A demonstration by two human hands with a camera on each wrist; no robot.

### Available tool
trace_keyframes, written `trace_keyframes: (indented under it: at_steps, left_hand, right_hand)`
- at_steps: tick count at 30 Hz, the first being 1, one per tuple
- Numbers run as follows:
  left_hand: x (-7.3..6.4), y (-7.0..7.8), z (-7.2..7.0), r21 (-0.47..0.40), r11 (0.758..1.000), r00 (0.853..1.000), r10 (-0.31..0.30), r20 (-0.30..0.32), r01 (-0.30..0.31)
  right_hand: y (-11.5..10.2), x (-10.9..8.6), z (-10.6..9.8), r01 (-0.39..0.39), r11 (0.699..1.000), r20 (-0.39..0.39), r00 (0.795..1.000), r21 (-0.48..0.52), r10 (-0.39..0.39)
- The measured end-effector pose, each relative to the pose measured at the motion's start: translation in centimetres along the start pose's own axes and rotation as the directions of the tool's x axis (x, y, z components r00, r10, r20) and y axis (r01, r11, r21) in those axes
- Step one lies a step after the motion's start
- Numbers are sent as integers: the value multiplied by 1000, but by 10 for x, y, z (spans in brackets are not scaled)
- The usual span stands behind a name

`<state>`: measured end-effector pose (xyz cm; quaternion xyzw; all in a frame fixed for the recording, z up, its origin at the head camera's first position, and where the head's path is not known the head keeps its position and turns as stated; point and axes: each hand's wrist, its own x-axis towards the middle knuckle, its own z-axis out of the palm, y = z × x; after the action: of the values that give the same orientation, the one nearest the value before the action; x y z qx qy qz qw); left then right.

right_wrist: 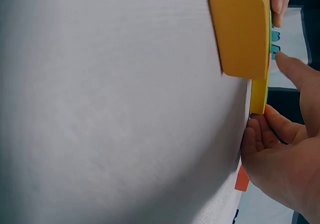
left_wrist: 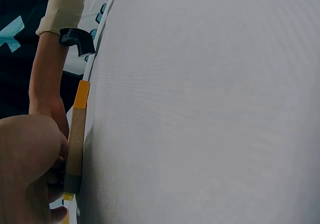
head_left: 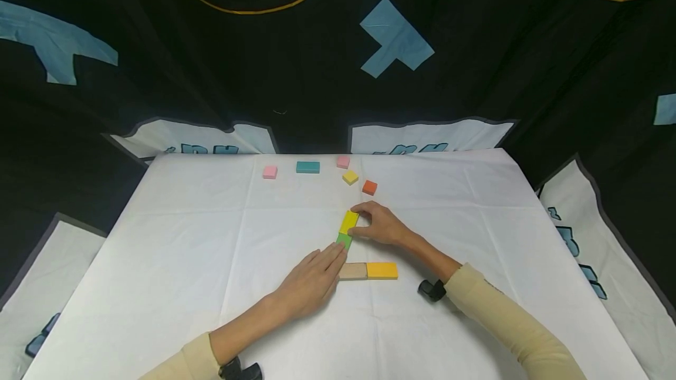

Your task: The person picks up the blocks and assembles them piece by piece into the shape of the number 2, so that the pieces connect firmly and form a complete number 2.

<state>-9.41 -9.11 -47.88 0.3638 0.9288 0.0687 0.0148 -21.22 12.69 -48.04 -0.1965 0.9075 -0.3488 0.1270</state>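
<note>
In the head view, my right hand [head_left: 382,224] pinches a bright yellow block [head_left: 349,221], with a finger at its far end and the thumb at its near right side. A green block [head_left: 344,240] meets the yellow one end to end, in a slanted line. My left hand [head_left: 311,280] lies with straight fingers, their tips on the green block, partly covering it. Just below, a plain wooden block [head_left: 352,271] touches an amber block [head_left: 382,271] in a sideways row; the left hand hides the wooden block's left end. The amber block [right_wrist: 245,33] looms large in the right wrist view.
Farther back on the white-covered table [head_left: 174,239] lie a pink block [head_left: 270,172], a teal block [head_left: 308,167], another pink block [head_left: 343,162], a small yellow block [head_left: 350,177] and an orange-red block [head_left: 369,187]. A dark curtain [head_left: 317,87] hangs behind the table.
</note>
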Motion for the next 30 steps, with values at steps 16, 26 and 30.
trace_keyframes:
  at_steps: [16,26,30]
  left_hand:
    - [-1,0,1,4,1000,1000,3,-8,-3]
    - [0,1,-1,9,1000,1000,3,-10,-3]
    - [0,1,-1,5,1000,1000,-1,-9,1]
  right_hand:
    - [-2,1,3,-28,1000,-18,999,-6,28]
    - [4,1,-3,-9,998,-24,1000,69,11]
    - [8,4,-7,-34,983,-44,998,183,43]
